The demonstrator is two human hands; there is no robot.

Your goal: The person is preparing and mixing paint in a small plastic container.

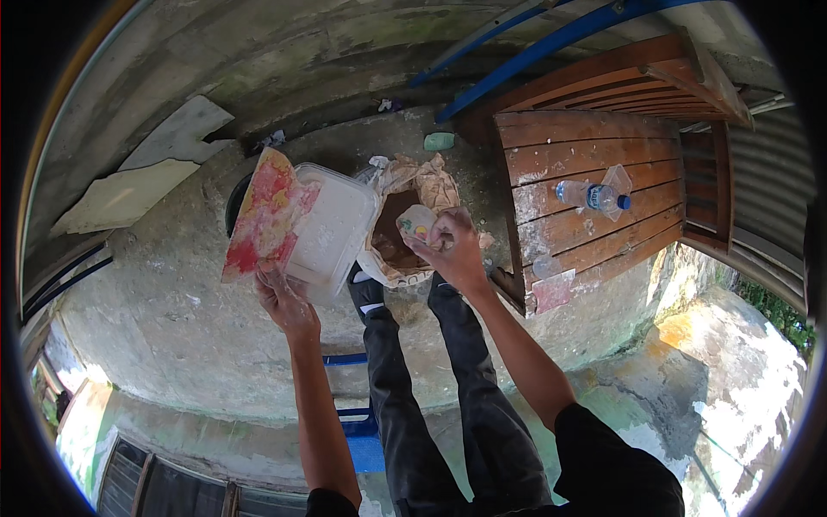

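My left hand (289, 303) is closed on the lower edge of a flat board (263, 220), stained red and yellowish. Right beside the board is a whitish rectangular plastic tub or lid (332, 228); whether my fingers also touch it I cannot tell. In my right hand (458, 246) is a small pale plastic cup (417, 222) with a coloured print, gripped by the fingers. The cup is over the mouth of a crumpled paper sack (438, 181), which has brown material (392, 215) inside. My feet stand at the sack's near side.
A wooden slatted bench (594, 146) stands at the right, bearing a clear bottle (594, 196) with a blue cap. A green piece (438, 140) lies on the concrete floor beyond the sack. Broken sheets (129, 198) lean at the far left. Behind me is something blue (366, 448).
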